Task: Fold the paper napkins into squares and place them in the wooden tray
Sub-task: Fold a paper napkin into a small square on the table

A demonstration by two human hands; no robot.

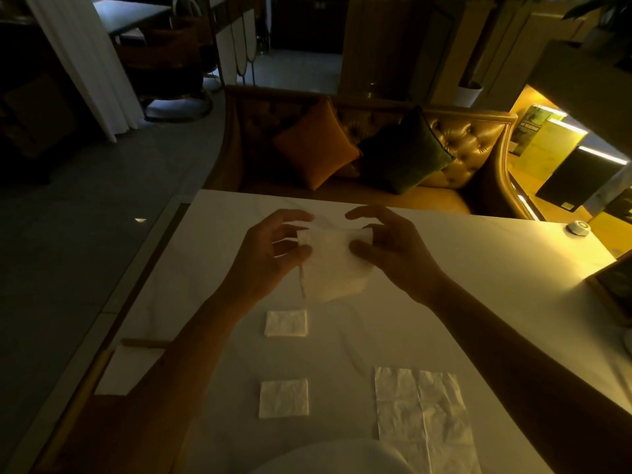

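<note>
Above the middle of the white table [478, 254] I hold a partly folded white paper napkin [333, 261] in the air. My left hand [270, 254] pinches its top left corner and my right hand [393, 251] pinches its top right corner. Two napkins folded into small squares lie on the table, one [286, 323] just below my hands and one [284, 398] nearer to me. An unfolded stack of napkins [424, 415] lies flat at the near right. The wooden tray [133, 343] shows at the table's left edge, partly hidden by my left forearm, with a white napkin inside.
A tufted leather sofa [461, 145] with an orange cushion [316, 145] and a dark green cushion [407, 152] stands beyond the far table edge. A small round white object [578, 228] sits at the far right corner. A dark framed object [615, 285] lies at the right edge.
</note>
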